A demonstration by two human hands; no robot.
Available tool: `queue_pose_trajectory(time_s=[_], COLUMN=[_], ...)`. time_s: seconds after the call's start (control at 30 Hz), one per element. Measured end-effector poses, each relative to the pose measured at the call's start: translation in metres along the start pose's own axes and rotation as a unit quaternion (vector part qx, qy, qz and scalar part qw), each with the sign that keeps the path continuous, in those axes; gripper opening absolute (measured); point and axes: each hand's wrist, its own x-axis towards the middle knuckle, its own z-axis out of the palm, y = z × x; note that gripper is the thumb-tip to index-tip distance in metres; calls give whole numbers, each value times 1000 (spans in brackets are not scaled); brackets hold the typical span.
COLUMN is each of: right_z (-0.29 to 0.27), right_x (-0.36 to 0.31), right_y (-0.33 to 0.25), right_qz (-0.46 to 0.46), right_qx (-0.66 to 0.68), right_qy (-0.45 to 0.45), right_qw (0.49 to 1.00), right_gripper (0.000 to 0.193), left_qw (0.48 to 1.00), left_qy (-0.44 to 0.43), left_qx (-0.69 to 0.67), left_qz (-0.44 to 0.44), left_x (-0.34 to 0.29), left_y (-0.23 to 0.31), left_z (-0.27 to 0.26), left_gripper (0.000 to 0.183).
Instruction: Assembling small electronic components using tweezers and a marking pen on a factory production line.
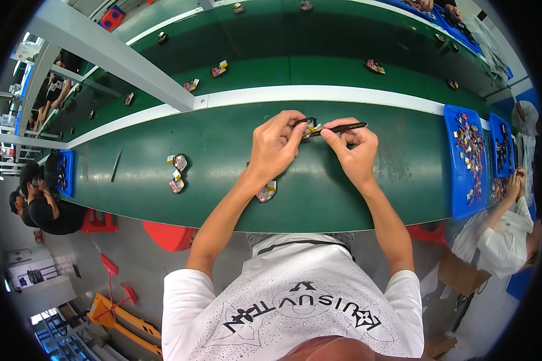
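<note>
Over the green bench (235, 207), my left hand (274, 144) pinches a small black-cased assembly (310, 126) with yellow and white bits showing on it. My right hand (356, 153) is closed around black tweezers (350, 127). Their tips reach the assembly, though my fingers partly hide the contact. Near my left forearm lies a similar small assembly (266, 192), partly covered by the arm. Further left, two more, an upper assembly (180, 162) and a lower assembly (176, 184), sit close together.
A thin metal tool (116, 164) lies at the left. Blue trays (457, 204) of small parts stand on the right, beside a co-worker in white (503, 246). Beyond a white rail (319, 93), green belts carry scattered assemblies (219, 68). A grey post (120, 60) rises at the left; red stools (168, 234) stand below.
</note>
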Motion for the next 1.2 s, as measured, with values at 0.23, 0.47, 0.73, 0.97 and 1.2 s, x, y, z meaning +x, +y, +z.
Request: queue_pose_trajectory(time_s=[0.23, 0.47, 0.73, 0.97, 1.2], right_z=[-3, -2, -6, 0, -1], right_x=[1, 4, -1, -3, -4], right_y=[4, 3, 1, -4, 0], right_qz=[20, 82, 32, -68, -69], right_qx=[43, 136, 72, -13, -18], right_qy=[-11, -30, -26, 9, 4], right_qw=[999, 987, 997, 998, 997], right_gripper=[8, 6, 8, 7, 8], left_qw=[999, 999, 972, 956, 963], left_qy=[-4, -8, -67, -84, -68], left_qx=[-6, -17, -187, -244, -228], left_qz=[32, 36, -123, -138, -126], left_x=[-1, 0, 4, 5, 4], left_y=[-4, -4, -6, -7, -5], left_z=[0, -1, -7, -7, -6], left_gripper=[16, 16, 24, 26, 25])
